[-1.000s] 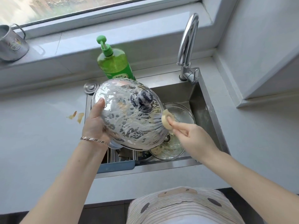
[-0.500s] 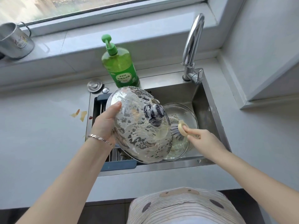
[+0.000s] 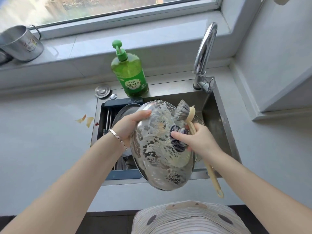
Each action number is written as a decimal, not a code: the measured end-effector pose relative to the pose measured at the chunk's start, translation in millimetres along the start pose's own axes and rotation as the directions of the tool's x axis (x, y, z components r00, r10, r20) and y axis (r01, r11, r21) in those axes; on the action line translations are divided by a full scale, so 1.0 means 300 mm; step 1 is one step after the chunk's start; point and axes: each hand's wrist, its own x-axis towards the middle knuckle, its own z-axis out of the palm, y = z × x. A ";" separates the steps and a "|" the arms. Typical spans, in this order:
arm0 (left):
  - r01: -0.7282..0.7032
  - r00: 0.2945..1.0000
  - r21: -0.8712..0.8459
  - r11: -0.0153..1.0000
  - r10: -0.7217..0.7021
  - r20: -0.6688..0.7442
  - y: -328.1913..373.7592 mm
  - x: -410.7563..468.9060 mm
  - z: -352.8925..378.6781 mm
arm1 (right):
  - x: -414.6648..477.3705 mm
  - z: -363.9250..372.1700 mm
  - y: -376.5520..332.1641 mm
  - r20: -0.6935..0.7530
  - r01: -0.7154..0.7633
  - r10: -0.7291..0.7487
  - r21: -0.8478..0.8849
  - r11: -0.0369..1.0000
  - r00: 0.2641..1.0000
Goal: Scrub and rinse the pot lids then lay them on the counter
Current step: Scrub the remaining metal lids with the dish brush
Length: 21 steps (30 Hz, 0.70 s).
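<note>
A large steel pot lid [image 3: 158,159], streaked with soapy foam, hangs tilted over the sink [image 3: 217,119]. My left hand [image 3: 130,127] grips its left rim, thumb on the domed top. My right hand [image 3: 195,141] grips the lid's dark knob [image 3: 177,142] while also holding a cream-handled dish brush [image 3: 185,114], bristles up near the lid's far edge, handle trailing down past the sink front. A glass lid [image 3: 199,122] lies in the basin behind, mostly hidden. Another steel lid [image 3: 125,112] rests at the sink's left.
A green dish soap bottle [image 3: 129,73] stands behind the sink, the faucet [image 3: 204,53] at back right. A blue drain rack [image 3: 123,174] spans the sink's left. A steel mug [image 3: 20,43] sits on the windowsill. Peel scraps [image 3: 86,120] lie on the left counter.
My right hand came up from the basin with the brush and took hold of the lid's knob. The brush head now points upward. The lid tilted more toward me and lower.
</note>
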 end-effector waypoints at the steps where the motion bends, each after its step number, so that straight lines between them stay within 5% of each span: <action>1: 0.006 1.000 0.009 1.000 -0.006 0.003 0.009 0.001 0.004 | -0.002 0.005 0.002 -0.005 -0.003 0.004 0.025 1.000 1.000; 5: 0.025 0.997 0.024 0.999 -0.023 -0.074 0.012 -0.012 0.038 | 0.012 0.010 0.020 -0.087 -0.094 0.110 0.167 0.982 0.990; 11: -0.155 0.984 -0.044 0.987 0.150 -0.096 -0.143 -0.040 0.126 | 0.065 -0.010 -0.012 -0.201 -0.211 0.281 0.309 0.927 0.939; 14: -0.235 0.946 -0.066 0.970 0.212 -0.245 -0.234 -0.029 0.185 | 0.089 0.002 -0.036 -0.215 -0.248 0.367 0.434 0.866 0.905; 17: -0.318 0.870 -0.174 0.932 0.214 -0.445 -0.256 -0.021 0.192 | 0.100 0.016 -0.052 -0.170 -0.215 0.346 0.520 0.827 0.923; 21: -0.350 0.878 -0.343 0.872 0.178 -0.445 -0.202 -0.023 0.167 | 0.086 -0.008 -0.058 -0.053 -0.200 0.238 0.386 0.901 0.970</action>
